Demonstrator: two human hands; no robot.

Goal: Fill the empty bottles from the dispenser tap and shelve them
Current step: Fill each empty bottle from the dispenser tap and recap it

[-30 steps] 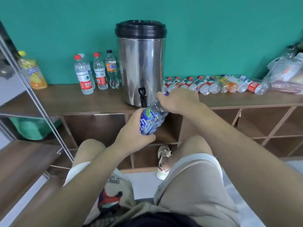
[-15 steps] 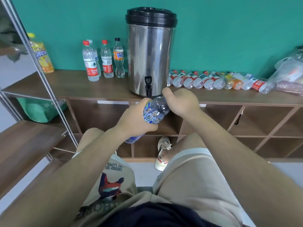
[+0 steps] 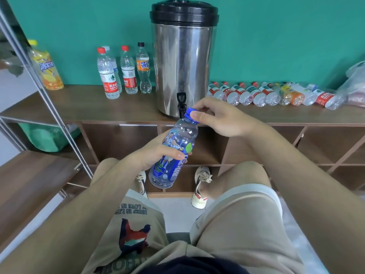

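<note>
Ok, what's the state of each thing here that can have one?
Blue-label bottle: tilted, held by left hand.
Blue cap: on the neck, pinched by right hand.
Dispenser: lid on, tap not running.
Bottles left of dispenser: upright, capped.
Bottles right of dispenser: lying down.

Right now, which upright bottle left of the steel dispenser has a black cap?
The clear plastic bottle with the orange label, nearest the steel dispenser; neighbours' caps are red or pale.

A tilted blue-labelled bottle [image 3: 184, 133] has its blue cap [image 3: 190, 112] just beside the black tap [image 3: 181, 103] of the dispenser [image 3: 182, 62].
</note>
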